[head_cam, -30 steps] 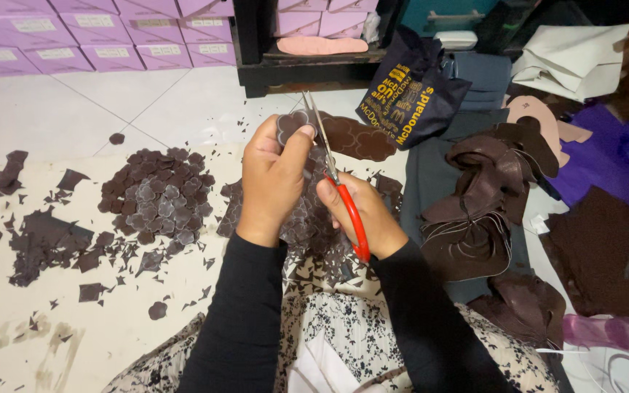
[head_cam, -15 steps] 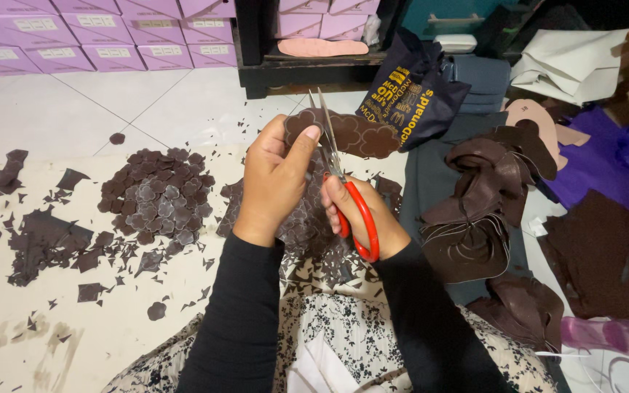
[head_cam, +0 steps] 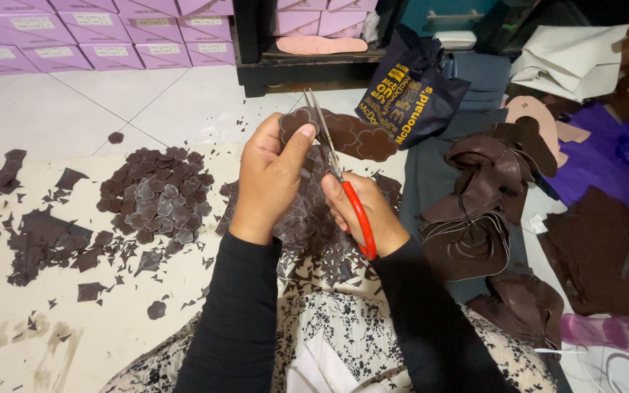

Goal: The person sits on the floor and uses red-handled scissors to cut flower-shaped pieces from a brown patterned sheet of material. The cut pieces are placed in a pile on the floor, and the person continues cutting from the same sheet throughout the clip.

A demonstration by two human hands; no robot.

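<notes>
We note brown scalloped strip [head_cam: 343, 135] now raised higher than half second ago, long axis left-right. Left hand [head_cam: 274, 178] pinches its left end. Right hand [head_cam: 362, 211] grips red-handled scissors [head_cam: 340, 182], blades up, slightly parted.

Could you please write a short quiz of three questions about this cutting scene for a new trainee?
1. True or false: the right hand holds scissors with red handles.
2. The left hand holds: A) a white sheet, B) a dark brown scalloped strip, C) a purple box.
3. On which side of the left hand does the pile of cut flower shapes lie in the picture?

Key: 1 true; 2 B; 3 on its left, on the pale mat.
</notes>
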